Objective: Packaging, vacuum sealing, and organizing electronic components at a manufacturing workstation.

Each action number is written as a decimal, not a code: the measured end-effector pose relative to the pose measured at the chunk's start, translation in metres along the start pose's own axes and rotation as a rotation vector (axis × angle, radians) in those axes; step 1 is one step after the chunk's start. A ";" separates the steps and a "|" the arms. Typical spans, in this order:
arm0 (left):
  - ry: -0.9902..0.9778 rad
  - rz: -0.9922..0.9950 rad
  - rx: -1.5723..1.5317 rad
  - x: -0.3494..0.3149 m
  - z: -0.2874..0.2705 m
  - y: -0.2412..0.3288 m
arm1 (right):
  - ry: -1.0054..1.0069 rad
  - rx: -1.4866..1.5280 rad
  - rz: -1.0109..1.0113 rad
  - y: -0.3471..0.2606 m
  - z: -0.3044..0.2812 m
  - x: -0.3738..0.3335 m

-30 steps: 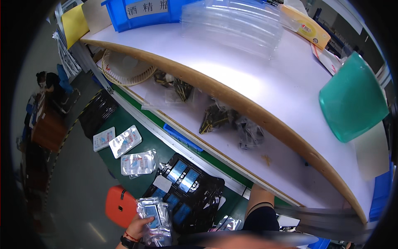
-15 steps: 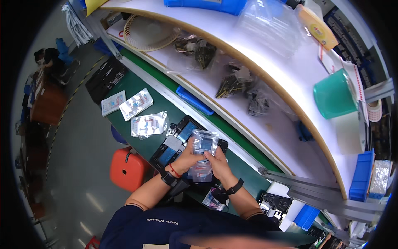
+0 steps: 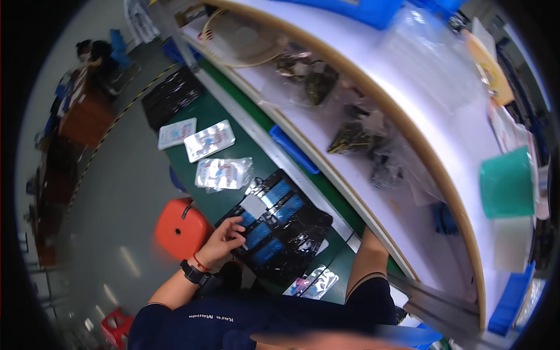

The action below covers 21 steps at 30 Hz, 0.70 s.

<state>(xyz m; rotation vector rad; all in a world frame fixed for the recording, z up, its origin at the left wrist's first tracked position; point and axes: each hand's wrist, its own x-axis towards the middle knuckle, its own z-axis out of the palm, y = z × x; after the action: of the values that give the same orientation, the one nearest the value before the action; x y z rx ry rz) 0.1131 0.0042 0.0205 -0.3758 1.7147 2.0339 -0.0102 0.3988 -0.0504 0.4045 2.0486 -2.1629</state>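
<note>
Clear packets gone, leaving left hand (image 3: 224, 238) hovering free at edge of black tray (image 3: 306, 230), fingers loosely spread; right forearm (image 3: 368, 256) disappearing below lower shelf (image 3: 424, 245), can't tell grip.

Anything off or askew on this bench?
No spill or damage I can make out. Slightly odd: the leftmost silver pack sits right at the edge of the green bench, and one pale square stands out among blue pieces on the black tray.

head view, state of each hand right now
Left hand: open, loosely curled, no held object visible.
Right hand: out of view, cannot be told.
</note>
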 end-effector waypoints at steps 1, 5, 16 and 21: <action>0.078 -0.020 -0.026 -0.008 -0.006 0.001 | -0.009 -0.065 -0.048 -0.003 -0.002 -0.002; 0.311 -0.007 0.032 -0.023 -0.017 -0.009 | 0.015 -0.321 -0.269 -0.005 -0.007 -0.003; 0.343 0.202 0.558 0.009 -0.032 0.007 | 0.385 -1.173 -0.731 -0.006 -0.006 0.007; 0.430 0.561 1.108 0.061 -0.086 0.009 | 0.333 -0.940 -0.053 -0.043 0.037 -0.123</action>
<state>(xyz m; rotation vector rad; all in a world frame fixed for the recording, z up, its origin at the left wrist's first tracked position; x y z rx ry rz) 0.0489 -0.0714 -0.0174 0.0749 3.1298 0.9703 0.0914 0.3541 0.0268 0.5836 2.9492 -0.9593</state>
